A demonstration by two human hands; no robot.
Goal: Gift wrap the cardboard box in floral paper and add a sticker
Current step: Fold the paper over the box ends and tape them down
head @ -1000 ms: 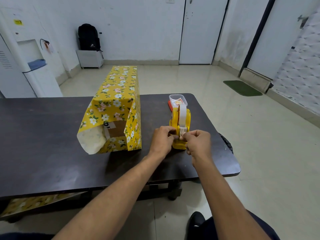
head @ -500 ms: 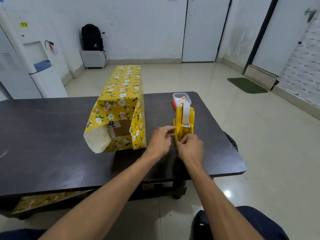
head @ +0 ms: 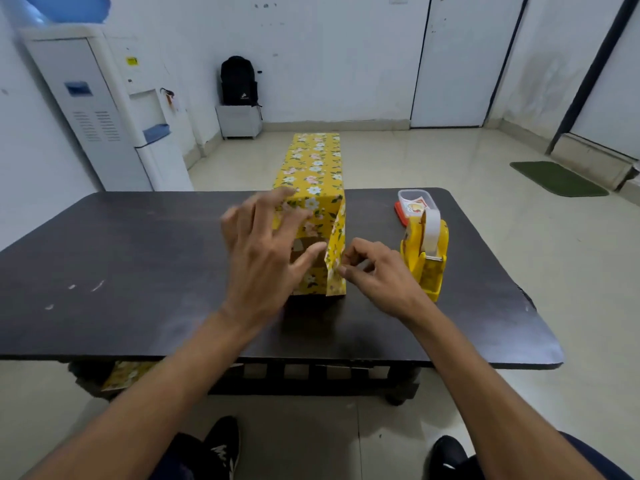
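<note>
The cardboard box (head: 305,250) lies lengthwise on the dark worktop (head: 138,258), near its middle, with its long axis running away from the person. Floral paper (head: 313,174) covers the top and sides. The near end is open, with bare cardboard visible between the loose paper flaps. The left hand (head: 263,261) is held in front of this open end with its fingers (head: 242,220) spread apart and straight. The upper fingertips are at the top edge of the paper; the hand is motion-blurred, so contact cannot be confirmed. The right hand (head: 381,277) is at the right-side flap with its fingers (head: 350,271) curled and the thumb and forefinger drawn together at the flap edge. Whether they pinch anything cannot be told. A yellow tape dispenser (head: 425,268) stands just to the right of the right hand. A clear sticker container (head: 415,201) sits behind it, near the far edge of the worktop.
</note>
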